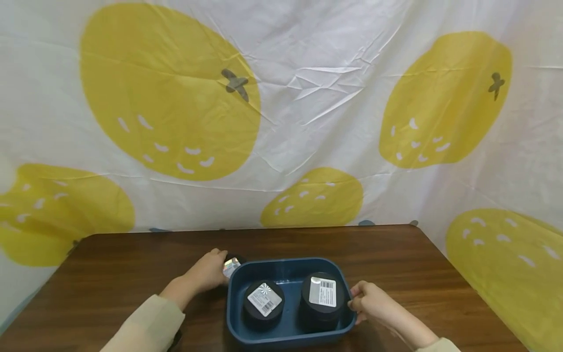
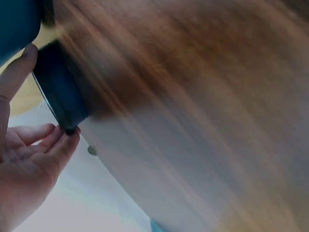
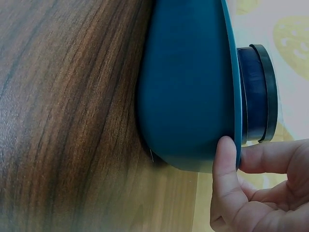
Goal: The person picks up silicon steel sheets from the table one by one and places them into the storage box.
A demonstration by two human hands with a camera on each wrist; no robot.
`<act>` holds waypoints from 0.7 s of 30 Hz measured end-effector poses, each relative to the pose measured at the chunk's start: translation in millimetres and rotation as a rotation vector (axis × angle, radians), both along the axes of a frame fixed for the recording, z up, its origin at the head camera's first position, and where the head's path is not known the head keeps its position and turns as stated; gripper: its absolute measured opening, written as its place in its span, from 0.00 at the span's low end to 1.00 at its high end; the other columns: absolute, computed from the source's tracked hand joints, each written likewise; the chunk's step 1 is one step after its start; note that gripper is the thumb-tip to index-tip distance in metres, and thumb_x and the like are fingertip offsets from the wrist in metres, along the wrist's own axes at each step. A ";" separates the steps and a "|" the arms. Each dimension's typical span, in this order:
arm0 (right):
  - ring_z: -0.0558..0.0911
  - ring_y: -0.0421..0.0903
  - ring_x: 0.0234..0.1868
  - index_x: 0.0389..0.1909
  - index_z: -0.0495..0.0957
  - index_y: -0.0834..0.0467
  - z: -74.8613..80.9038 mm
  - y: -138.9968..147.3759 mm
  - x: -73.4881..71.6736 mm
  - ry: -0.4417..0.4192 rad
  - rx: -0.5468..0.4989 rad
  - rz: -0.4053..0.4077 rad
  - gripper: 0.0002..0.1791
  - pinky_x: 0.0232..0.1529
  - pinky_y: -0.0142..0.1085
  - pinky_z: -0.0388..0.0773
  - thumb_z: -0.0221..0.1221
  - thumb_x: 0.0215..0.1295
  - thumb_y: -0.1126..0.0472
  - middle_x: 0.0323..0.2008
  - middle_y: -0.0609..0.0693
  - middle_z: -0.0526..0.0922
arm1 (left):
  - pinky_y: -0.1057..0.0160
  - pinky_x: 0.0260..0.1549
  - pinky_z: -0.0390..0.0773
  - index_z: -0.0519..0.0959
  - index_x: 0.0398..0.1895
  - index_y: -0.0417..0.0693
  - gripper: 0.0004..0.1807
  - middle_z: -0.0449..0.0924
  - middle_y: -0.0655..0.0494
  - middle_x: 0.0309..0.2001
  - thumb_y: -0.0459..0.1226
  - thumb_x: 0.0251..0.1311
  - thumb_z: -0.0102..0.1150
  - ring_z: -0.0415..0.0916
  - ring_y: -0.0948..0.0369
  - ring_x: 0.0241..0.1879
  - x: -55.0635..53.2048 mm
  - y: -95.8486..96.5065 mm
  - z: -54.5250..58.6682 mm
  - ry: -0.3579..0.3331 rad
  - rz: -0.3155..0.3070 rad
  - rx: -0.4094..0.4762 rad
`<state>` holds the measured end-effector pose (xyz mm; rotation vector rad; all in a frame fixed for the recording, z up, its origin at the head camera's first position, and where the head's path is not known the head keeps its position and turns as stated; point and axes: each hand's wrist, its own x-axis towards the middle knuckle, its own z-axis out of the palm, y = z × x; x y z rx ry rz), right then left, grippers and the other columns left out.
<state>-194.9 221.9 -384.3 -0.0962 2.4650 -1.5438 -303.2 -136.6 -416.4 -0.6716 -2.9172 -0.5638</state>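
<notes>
My left hand (image 1: 210, 270) grips a round black container (image 1: 231, 266) with a silver label, just outside the left wall of the blue bin (image 1: 235, 337). In the left wrist view, thumb and fingers span that dark container (image 2: 60, 89), close over the table. My right hand (image 1: 374, 303) pinches the bin's right rim, thumb outside the wall in the right wrist view. Inside the bin sit a low black round container (image 1: 264, 320) on the left and a taller black one (image 1: 321, 318) on the right, both with white labels on top. The taller one rises above the rim.
A brown wooden table (image 1: 145, 254) lies under everything. Behind and to the right hangs a white cloth (image 1: 316, 117) with large yellow fruit prints, meeting the table's back edge.
</notes>
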 end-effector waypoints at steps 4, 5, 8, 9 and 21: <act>0.76 0.44 0.19 0.36 0.64 0.77 0.9 -0.7 -0.1 0.003 0.007 -0.003 0.12 0.22 0.35 0.80 0.52 0.51 0.74 0.25 0.59 0.76 | 0.53 0.36 0.78 0.70 0.50 0.20 0.44 0.73 0.39 0.38 0.47 0.36 0.73 0.73 0.51 0.35 3.7 -4.5 1.0 -0.036 -0.002 -0.009; 0.76 0.44 0.19 0.36 0.64 0.77 1.0 -0.9 -0.1 0.003 0.009 -0.003 0.12 0.22 0.35 0.80 0.52 0.51 0.74 0.25 0.59 0.76 | 0.54 0.35 0.78 0.70 0.50 0.20 0.44 0.72 0.40 0.37 0.47 0.35 0.73 0.72 0.52 0.34 4.5 -5.7 1.3 -0.048 -0.007 -0.009; 0.76 0.44 0.19 0.36 0.64 0.76 1.4 -1.5 0.4 0.004 0.007 -0.002 0.12 0.22 0.35 0.80 0.52 0.51 0.74 0.25 0.59 0.76 | 0.56 0.34 0.77 0.71 0.51 0.21 0.44 0.72 0.42 0.37 0.48 0.34 0.73 0.70 0.55 0.34 7.5 -8.9 2.1 -0.085 -0.003 0.010; 0.76 0.44 0.19 0.36 0.64 0.76 1.5 -1.6 0.3 0.004 0.007 0.001 0.12 0.22 0.35 0.80 0.51 0.51 0.74 0.25 0.59 0.77 | 0.57 0.34 0.77 0.72 0.51 0.22 0.44 0.72 0.43 0.37 0.47 0.34 0.74 0.70 0.55 0.34 8.1 -10.2 1.8 -0.095 -0.001 0.016; 0.75 0.43 0.18 0.35 0.64 0.76 1.4 -2.2 -0.6 0.014 0.027 -0.005 0.12 0.21 0.34 0.80 0.52 0.50 0.75 0.24 0.57 0.76 | 0.54 0.39 0.76 0.73 0.50 0.25 0.48 0.72 0.44 0.39 0.50 0.24 0.76 0.70 0.52 0.39 18.7 -21.9 5.1 -0.119 0.005 0.003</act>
